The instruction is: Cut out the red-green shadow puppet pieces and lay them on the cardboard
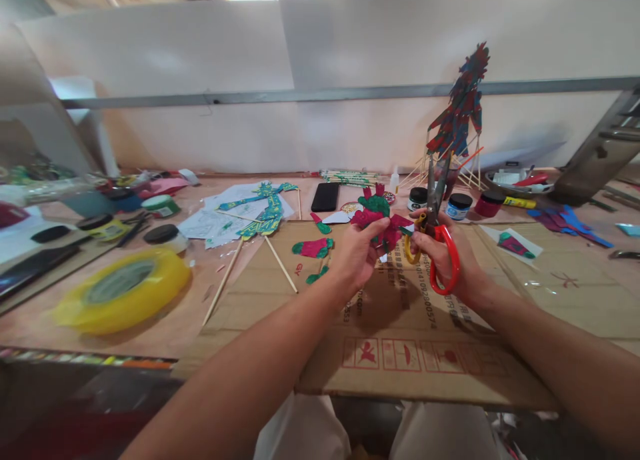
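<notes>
My left hand (361,257) is closed on a painted cut-out figure (374,213) in magenta and green, held above the cardboard. My right hand (445,253) is wrapped around a pair of scissors (444,263); their blades point up, with one red loop and a yellow loop showing. Its fingertips come close to the figure's right edge, by a small green piece (407,231); whether they touch it I cannot tell. Magenta and green cut-outs (314,248) lie left of my hands, and a similar one (516,245) rests on white paper at the right.
Flattened cardboard (400,387) covers the table in front of me. A big yellow tape roll (173,290) lies left, near a blue-yellow stick puppet (265,213). Behind are a black phone (325,197), paint jars (459,207) and a tall feathered-looking figure (457,107) on sticks.
</notes>
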The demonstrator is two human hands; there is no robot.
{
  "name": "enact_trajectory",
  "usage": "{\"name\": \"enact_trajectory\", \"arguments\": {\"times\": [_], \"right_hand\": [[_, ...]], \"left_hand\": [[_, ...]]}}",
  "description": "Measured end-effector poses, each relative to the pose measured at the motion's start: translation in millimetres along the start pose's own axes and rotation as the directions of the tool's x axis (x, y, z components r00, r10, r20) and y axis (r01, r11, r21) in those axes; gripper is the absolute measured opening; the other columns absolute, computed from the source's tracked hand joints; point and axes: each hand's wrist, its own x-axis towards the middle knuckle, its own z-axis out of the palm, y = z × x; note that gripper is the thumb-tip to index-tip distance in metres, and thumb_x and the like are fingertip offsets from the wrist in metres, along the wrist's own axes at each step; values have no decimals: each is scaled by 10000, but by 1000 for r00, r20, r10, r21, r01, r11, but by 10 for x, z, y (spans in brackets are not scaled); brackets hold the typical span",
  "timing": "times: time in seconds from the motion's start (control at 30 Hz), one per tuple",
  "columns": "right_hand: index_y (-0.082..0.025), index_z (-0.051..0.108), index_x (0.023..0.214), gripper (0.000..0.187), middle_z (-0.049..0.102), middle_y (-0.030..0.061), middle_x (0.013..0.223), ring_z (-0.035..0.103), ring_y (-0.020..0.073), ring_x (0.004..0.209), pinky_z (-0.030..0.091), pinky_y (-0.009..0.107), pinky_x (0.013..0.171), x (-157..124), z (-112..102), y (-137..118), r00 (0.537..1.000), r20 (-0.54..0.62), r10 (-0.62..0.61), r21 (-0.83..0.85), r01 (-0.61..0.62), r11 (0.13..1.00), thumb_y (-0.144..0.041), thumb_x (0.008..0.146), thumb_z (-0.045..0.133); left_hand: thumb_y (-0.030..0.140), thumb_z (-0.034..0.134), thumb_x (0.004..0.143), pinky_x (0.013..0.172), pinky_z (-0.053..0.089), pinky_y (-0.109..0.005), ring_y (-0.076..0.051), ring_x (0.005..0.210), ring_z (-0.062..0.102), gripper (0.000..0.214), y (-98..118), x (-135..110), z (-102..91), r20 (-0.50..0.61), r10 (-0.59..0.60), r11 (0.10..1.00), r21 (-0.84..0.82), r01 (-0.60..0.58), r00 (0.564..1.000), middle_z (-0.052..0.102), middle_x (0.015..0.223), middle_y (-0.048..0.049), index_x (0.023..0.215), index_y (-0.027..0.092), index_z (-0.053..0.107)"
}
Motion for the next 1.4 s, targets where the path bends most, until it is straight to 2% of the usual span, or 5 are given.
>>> {"name": "enact_trajectory", "arguments": {"times": [0.2, 0.43, 0.73, 1.23, 1.4], "right_hand": [[-340, 634, 1112, 256, 654, 3, 841, 633, 211, 657, 569, 367, 626, -14, 19, -25, 1000, 0, -21, -67, 21, 998, -398, 874, 710], [-303, 710, 1177, 317, 779, 81, 1075, 742, 317, 1099, 627, 446, 925, -55, 55, -68, 990, 67, -127, -299, 141, 944, -471, 917, 646], [-242, 728, 1318, 542, 789, 118, 1258, 727, 347, 1146, 560, 528, 1065, -100, 58, 15, 984, 176, -9, -364, 74, 929, -624, 939, 668], [-197, 732, 1306, 716, 773, 78, 957, 675, 242, 813, 579, 376, 766, -96, 66, 19, 979, 202, -37, -277, 94, 956, -806, 977, 548], [-229, 760, 1268, 622, 789, 96, 1031, 707, 284, 939, 611, 427, 871, -90, 85, 30, 986, 162, -39, -236, 77, 969, -753, 970, 605]], "left_hand": [[136, 962, 625, 667, 558, -259, -135, 630, 704, 250, 12, -45, 45, -16, -55, 998, 7, 55, 998, 769, 746, -32, 739, 136, 739], [97, 829, 816, 683, 595, -241, -129, 598, 707, 143, 260, -30, 99, -185, -65, 996, -68, 53, 981, 752, 689, -44, 728, 133, 722], [92, 741, 928, 702, 628, -223, -116, 596, 721, 178, 288, -54, 194, -302, -45, 977, -211, -21, 952, 766, 708, -44, 761, 140, 703], [59, 726, 935, 734, 657, -250, -131, 625, 748, 144, 168, -110, 323, -296, -57, 953, -302, -37, 953, 754, 684, -28, 812, 132, 716], [31, 702, 942, 763, 663, -271, -133, 630, 745, 231, 194, -60, 376, -345, -97, 950, -312, -17, 933, 756, 696, -34, 739, 142, 694]]}}
